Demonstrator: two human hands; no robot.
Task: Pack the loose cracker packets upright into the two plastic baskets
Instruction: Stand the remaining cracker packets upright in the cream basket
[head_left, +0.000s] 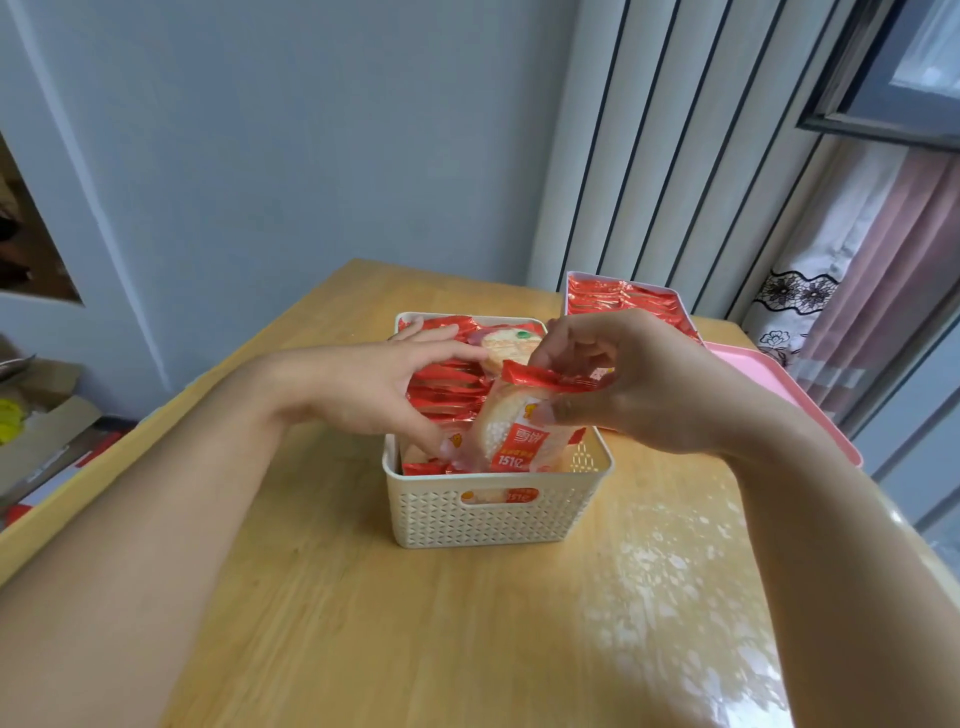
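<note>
On a light wooden table (363, 597) with a glossy top and visible grain, pushed into the corner of a room, sits a cream plastic basket (488, 514). Its walls have a woven lattice texture and there's a slot handle cut in the near side, with a packet showing through it. Behind the basket is a plain pale blue-grey wall (311, 156), and off to its right a ribbed white panel (675, 156) with dark vertical grooves, then a window frame and pinkish curtains (893, 291) with a black lace-pattern trim.

The basket is mostly full of red foil cracker packets (447, 395) standing on edge in rows, crinkly and shiny. One round cracker with a green dot lies face-up at the far end. The right hand (649, 384) pinches the red top seam of a clear-fronted packet (514, 431), holding it upright over the near end of the basket, its bottom already down inside. You can see the pale round cracker through the film. The left hand (374, 379) reaches in beside it, fingers spread and mostly straight, thumb touching the packet's lower left edge.

Behind and right of the basket is a second basket (576, 283), pinkish-white rim, packed with more red packets. Just right of that lies a smooth pink lid or tray (779, 384). Far left of the basket, cardboard boxes (47, 431) sit below table level.
</note>
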